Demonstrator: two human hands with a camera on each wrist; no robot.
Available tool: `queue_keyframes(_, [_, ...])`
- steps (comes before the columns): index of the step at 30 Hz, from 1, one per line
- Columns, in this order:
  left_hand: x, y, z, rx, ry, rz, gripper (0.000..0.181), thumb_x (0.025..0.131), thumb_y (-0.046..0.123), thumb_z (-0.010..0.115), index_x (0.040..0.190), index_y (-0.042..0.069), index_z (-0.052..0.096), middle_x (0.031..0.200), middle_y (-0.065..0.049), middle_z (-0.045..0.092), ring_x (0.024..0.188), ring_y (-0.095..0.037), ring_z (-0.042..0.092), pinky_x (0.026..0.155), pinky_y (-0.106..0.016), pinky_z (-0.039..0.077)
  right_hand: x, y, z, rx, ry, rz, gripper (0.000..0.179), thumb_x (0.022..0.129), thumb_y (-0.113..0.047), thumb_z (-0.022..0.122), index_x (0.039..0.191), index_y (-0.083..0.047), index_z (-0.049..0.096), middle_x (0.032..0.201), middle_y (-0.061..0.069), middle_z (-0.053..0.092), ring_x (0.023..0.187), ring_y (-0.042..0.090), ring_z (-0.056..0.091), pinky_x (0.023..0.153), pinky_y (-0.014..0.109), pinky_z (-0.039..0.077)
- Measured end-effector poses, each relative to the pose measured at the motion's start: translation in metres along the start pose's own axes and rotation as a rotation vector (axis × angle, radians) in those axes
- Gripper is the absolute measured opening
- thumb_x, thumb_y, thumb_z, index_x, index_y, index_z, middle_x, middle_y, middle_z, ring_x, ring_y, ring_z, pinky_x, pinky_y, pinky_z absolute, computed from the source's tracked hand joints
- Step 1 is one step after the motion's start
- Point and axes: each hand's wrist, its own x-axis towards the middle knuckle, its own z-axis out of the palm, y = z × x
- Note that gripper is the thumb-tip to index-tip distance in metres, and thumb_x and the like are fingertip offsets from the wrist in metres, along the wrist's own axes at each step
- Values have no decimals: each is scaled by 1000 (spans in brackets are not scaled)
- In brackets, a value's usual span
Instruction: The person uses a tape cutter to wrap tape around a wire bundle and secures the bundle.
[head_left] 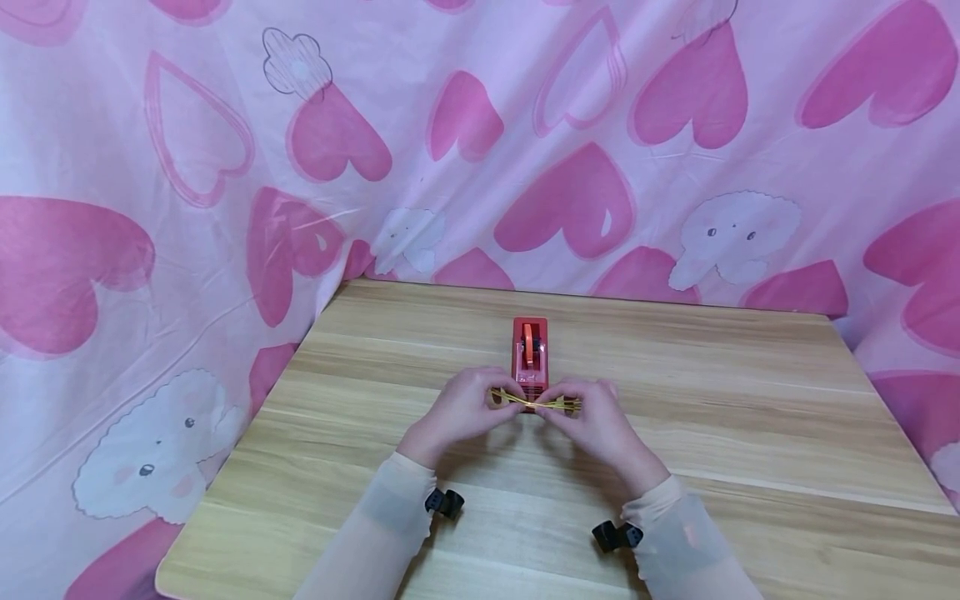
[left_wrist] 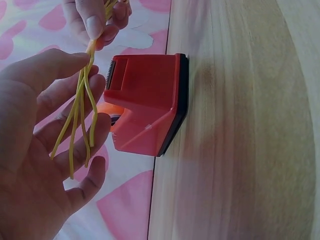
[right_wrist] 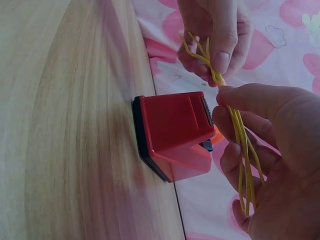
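Both hands meet at a bundle of thin yellow strands, held up in front of a red tape dispenser. The left hand pinches the bundle near its middle between thumb and fingertips. Close beside it, the right hand pinches the same bundle. In the left wrist view, loose strand ends fan out over the left fingers. More loose ends hang along the right fingers in the right wrist view. A short smooth orange-toned part shows at the bundle's middle, mostly covered by the fingertips.
An orange tape roll sits in the dispenser, whose toothed cutting edge faces the hands. All this is over a light wooden table. A pink curtain with hearts hangs behind and at the sides.
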Motion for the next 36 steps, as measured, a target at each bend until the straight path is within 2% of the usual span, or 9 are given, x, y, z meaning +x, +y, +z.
queue_keyframes(5, [0,1,-1,36,-7,-3,11,88,25,83,98,27,78,98,14,74,82,-5,61,83,-29,49,0,-2,2,-32,17,-29,11,85,-22,87,93,-26,80,101,-7,78,98,17,72,100,48,23])
queue_keyframes(9, [1,2,-2,79,-2,15,12,85,22,85,95,26,79,98,13,75,90,-4,64,90,-33,50,0,-4,3,-26,9,-10,12,84,-23,87,93,-27,80,99,-9,77,95,15,70,105,54,20])
queue_keyframes(12, [2,2,-2,117,8,34,11,84,22,86,93,25,81,98,13,76,93,-5,65,90,-33,51,0,-4,3,-21,0,1,13,84,-24,88,93,-28,79,98,-10,76,94,13,69,105,54,19])
queue_keyframes(18, [0,1,-3,145,16,56,11,83,22,86,93,26,82,99,13,77,95,-6,65,90,-34,52,1,2,-2,-11,-49,-25,17,84,-20,87,99,-25,79,101,-10,78,94,13,72,103,54,18])
queue_keyframes(25, [-3,0,-3,141,48,81,14,84,20,86,96,25,83,99,11,76,97,-8,67,91,-32,54,3,5,-7,-14,-140,40,13,89,-30,83,101,-27,80,100,-12,79,87,9,67,102,50,19])
queue_keyframes(31, [-4,1,-5,216,86,143,15,83,20,87,96,25,83,97,12,75,95,-7,67,88,-28,55,4,6,-8,12,-177,66,7,94,-34,76,99,-30,80,93,-15,78,86,9,65,100,49,20])
queue_keyframes(36, [-4,0,-4,259,131,220,15,80,19,88,94,22,83,95,11,75,92,-8,66,86,-28,55,4,8,-7,31,-178,68,10,98,-31,72,98,-29,81,90,-10,79,88,9,67,101,50,20])
